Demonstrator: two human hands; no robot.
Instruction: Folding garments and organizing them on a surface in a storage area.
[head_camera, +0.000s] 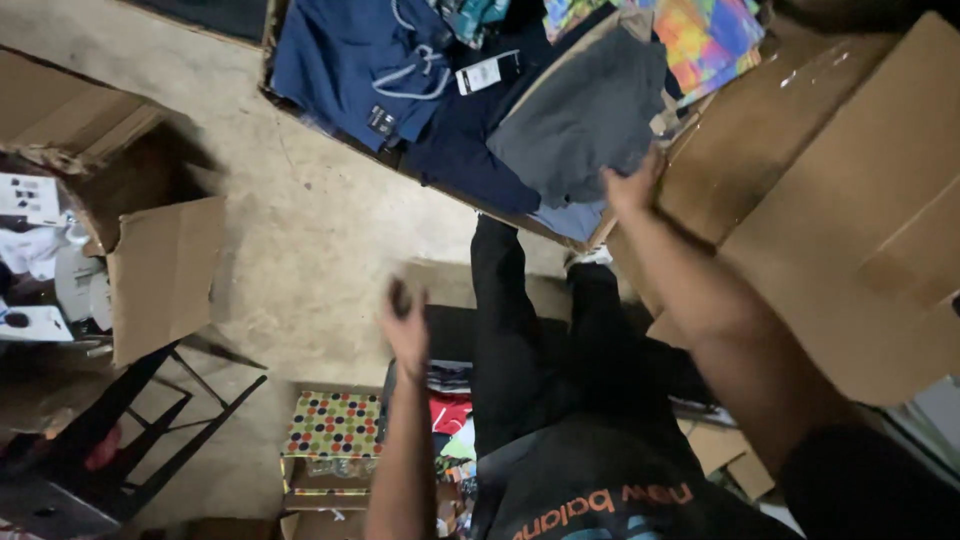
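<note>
Grey garment (585, 115) at box edge | right hand (632, 185) fingers gripping it | left hand (405, 325) blurred, fingers unclear, over bare floor (300, 250)

Blurred by motion: left hand (406, 322), whatever sits within its fingers too smeared to identify. Hidden: fingertips of right hand (632, 186), tucked under the grey folded garment (585, 115). Cut off at the top edge, beyond those fingertips: navy shorts (355, 62) and multicoloured cloth (705, 35).
</note>
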